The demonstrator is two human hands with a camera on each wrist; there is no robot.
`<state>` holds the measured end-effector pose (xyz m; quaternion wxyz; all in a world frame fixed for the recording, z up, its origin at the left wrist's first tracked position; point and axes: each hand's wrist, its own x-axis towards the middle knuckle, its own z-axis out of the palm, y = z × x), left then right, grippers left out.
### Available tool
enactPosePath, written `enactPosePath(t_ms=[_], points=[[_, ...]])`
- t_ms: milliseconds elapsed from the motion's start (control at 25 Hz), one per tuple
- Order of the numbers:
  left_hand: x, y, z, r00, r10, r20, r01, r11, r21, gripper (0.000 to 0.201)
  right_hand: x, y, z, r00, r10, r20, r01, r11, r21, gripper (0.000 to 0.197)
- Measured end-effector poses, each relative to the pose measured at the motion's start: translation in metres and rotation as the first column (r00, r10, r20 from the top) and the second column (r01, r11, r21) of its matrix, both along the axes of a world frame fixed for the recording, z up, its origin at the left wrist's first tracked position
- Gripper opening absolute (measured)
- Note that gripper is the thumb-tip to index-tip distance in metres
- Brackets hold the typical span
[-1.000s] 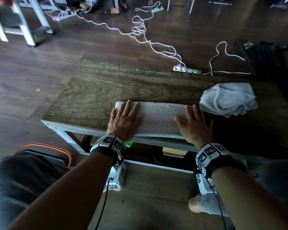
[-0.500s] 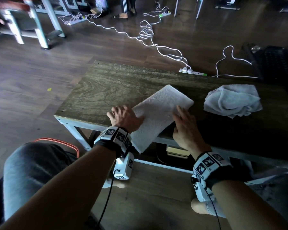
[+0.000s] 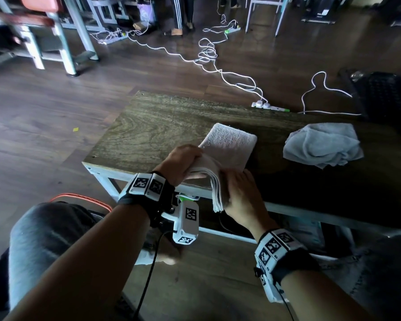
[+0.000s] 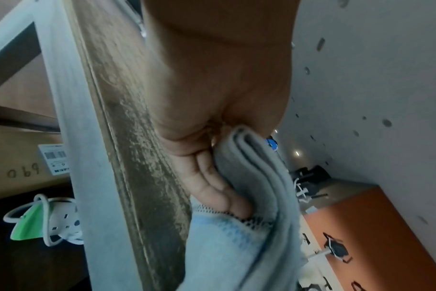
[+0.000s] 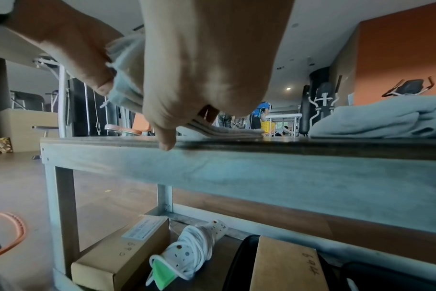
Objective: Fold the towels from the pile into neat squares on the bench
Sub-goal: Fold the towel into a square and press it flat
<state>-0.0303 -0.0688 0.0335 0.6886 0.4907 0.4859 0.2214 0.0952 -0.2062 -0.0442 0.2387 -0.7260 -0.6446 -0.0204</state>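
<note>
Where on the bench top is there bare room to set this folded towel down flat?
Bare wood lies left of the folded towel, out to the bench left edge and far edge. A narrower bare strip separates it from the crumpled towel pile. The near edge is crowded: the left hand grips the towel's overhanging end and the right hand steadies it.

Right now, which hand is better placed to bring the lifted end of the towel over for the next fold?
Left. The left hand already grips the towel by its lifted end; the right hand lies flat on the layers.

head: dim, dark vignetted corners, wide-angle bend | wrists: brighter, soft, close skin blurred
</note>
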Motion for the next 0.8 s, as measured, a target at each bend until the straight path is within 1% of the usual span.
enactPosePath(t_ms=[40, 80, 120, 160, 200, 240, 280, 320, 360, 400, 440, 520, 560, 600, 680, 720, 760, 800], points=[[-0.003, 0.001, 0.004, 1.0, -0.025, 0.007, 0.025, 0.998, -0.06, 0.01, 0.0, 0.001, 0.006, 0.999, -0.016, -0.052, 0.017, 1.0, 0.012, 0.04], [-0.007, 0.004, 0.005, 0.998, -0.056, -0.009, 0.055, 0.995, -0.088, 0.015, 0.001, 0.001, 0.012, 0.988, -0.029, -0.149, 0.03, 1.0, 0.003, 0.036], [-0.012, 0.007, 0.005, 0.997, -0.08, -0.002, 0.08, 0.992, -0.096, 0.024, 0.002, 0.001, 0.018, 0.959, -0.035, -0.282, 0.036, 0.999, -0.001, 0.035], [-0.017, 0.013, 0.002, 0.993, -0.108, 0.039, 0.111, 0.989, -0.093, 0.033, 0.004, 0.0, 0.023, 0.903, -0.038, -0.428, 0.044, 0.999, 0.006, 0.036], [-0.023, 0.018, -0.002, 0.984, -0.141, 0.106, 0.152, 0.984, -0.099, 0.04, 0.007, -0.001, 0.028, 0.825, -0.035, -0.564, 0.057, 0.998, 0.023, 0.037], [-0.029, 0.022, -0.009, 0.967, -0.198, 0.159, 0.21, 0.976, -0.064, 0.045, 0.01, -0.001, 0.03, 0.746, -0.028, -0.665, 0.084, 0.995, 0.053, 0.036], [-0.033, 0.025, -0.013, 0.947, -0.284, 0.148, 0.284, 0.959, 0.024, 0.046, 0.014, -0.002, 0.031, 0.686, -0.035, -0.727, 0.128, 0.989, 0.074, 0.032], [-0.035, 0.028, -0.018, 0.924, -0.38, 0.051, 0.369, 0.917, 0.151, 0.045, 0.018, -0.001, 0.03, 0.652, -0.069, -0.755, 0.182, 0.981, 0.067, 0.023], [-0.036, 0.029, -0.023, 0.896, -0.434, -0.093, 0.442, 0.854, 0.274, 0.046, 0.021, 0.001, 0.028, 0.626, -0.119, -0.77, 0.226, 0.974, 0.033, 0.014], [-0.033, 0.029, -0.026, 0.873, -0.429, -0.233, 0.487, 0.801, 0.35, 0.047, 0.024, 0.003, 0.027, 0.612, -0.168, -0.773, 0.259, 0.966, -0.005, 0.009], [-0.028, 0.029, -0.029, 0.862, -0.393, -0.321, 0.5, 0.77, 0.397, 0.044, 0.025, 0.006, 0.025, 0.596, -0.206, -0.776, 0.28, 0.959, -0.039, 0.011], [-0.014, 0.023, -0.028, 0.864, -0.294, -0.409, 0.475, 0.748, 0.465, 0.024, 0.028, 0.013, 0.023, 0.548, -0.268, -0.793, 0.319, 0.943, -0.098, 0.014], [-0.007, 0.022, -0.027, 0.865, -0.249, -0.436, 0.46, 0.741, 0.49, 0.013, 0.031, 0.016, 0.024, 0.513, -0.292, -0.807, 0.344, 0.931, -0.119, 0.014], [0.0, 0.019, -0.025, 0.877, -0.218, -0.428, 0.435, 0.737, 0.517, 0.01, 0.034, 0.02, 0.024, 0.48, -0.318, -0.818, 0.373, 0.918, -0.139, 0.015], [0.013, 0.019, -0.022, 0.915, -0.141, -0.379, 0.347, 0.757, 0.554, 0.034, 0.042, 0.027, 0.023, 0.444, -0.359, -0.821, 0.419, 0.893, -0.164, 0.024], [0.02, 0.023, -0.021, 0.922, -0.116, -0.369, 0.317, 0.774, 0.548, 0.04, 0.046, 0.03, 0.02, 0.427, -0.38, -0.82, 0.438, 0.881, -0.18, 0.028], [0.026, 0.026, -0.022, 0.919, -0.116, -0.376, 0.317, 0.786, 0.532, 0.041, 0.05, 0.034, 0.018, 0.404, -0.407, -0.819, 0.452, 0.867, -0.208, 0.032], [0.031, 0.029, -0.024, 0.902, -0.132, -0.41, 0.345, 0.791, 0.504, 0.04, 0.052, 0.036, 0.016, 0.377, -0.436, -0.817, 0.454, 0.856, -0.247, 0.034]])
